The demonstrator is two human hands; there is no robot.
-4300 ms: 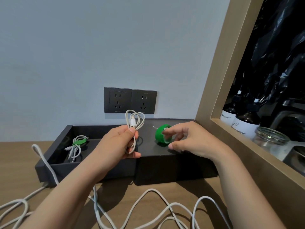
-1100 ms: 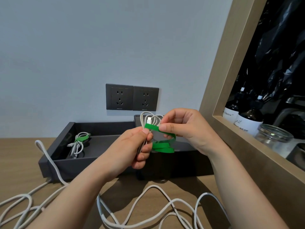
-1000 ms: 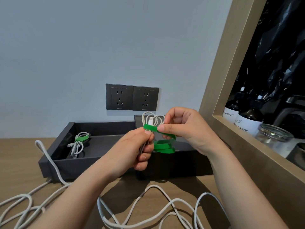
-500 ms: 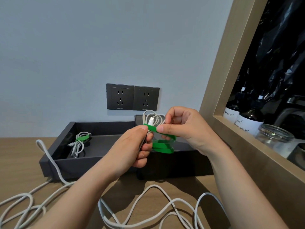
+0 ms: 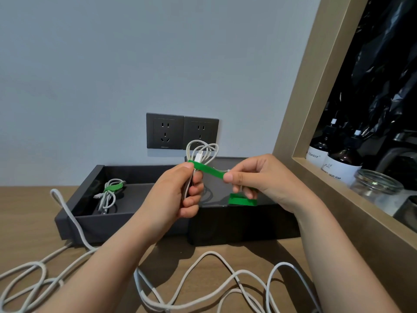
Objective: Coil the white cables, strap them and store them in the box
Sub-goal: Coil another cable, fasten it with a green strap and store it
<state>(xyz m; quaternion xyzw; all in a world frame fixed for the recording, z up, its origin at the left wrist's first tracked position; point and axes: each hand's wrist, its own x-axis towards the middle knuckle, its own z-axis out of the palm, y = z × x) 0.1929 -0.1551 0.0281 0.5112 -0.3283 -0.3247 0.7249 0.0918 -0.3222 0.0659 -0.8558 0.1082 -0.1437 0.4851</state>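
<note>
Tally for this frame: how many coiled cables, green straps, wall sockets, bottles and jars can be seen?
Coiled cables: 2, one in the left hand, one in the box
Green straps: 2, one on the boxed coil, one pinched by the right hand
Wall sockets: 2
Bottles: 2
Jars: 1
Total: 9

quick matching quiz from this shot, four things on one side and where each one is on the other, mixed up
1 strapped bundle
2 green strap
3 loose cable
4 soap bottles

a on the wooden table
b in the alcove
c in the black box
d stretched from the coiled cable in the left hand to the right hand

Pairs: 1-c, 2-d, 3-a, 4-b
</note>
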